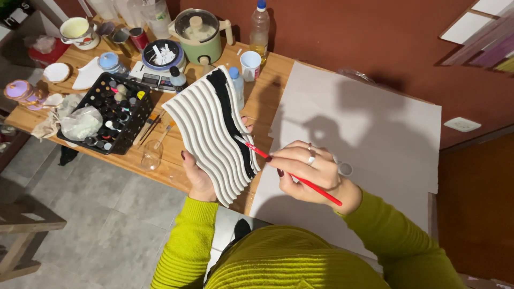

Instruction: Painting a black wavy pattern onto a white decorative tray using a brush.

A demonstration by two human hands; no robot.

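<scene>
Brush point(292, 174) pinched in right hand point(305, 168) | left hand point(197, 179) clasps wavy panel point(211, 134) | one ridge black, remaining ridges white.

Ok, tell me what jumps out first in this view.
A white wavy ribbed panel, one groove painted black, stands centre frame in the left hand. The right hand holds a red paintbrush to that stripe. Left on the wooden table, a black crate of paint bottles.

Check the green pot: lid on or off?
On. The glass lid with its knob sits flat on the green pot on the table.
</scene>
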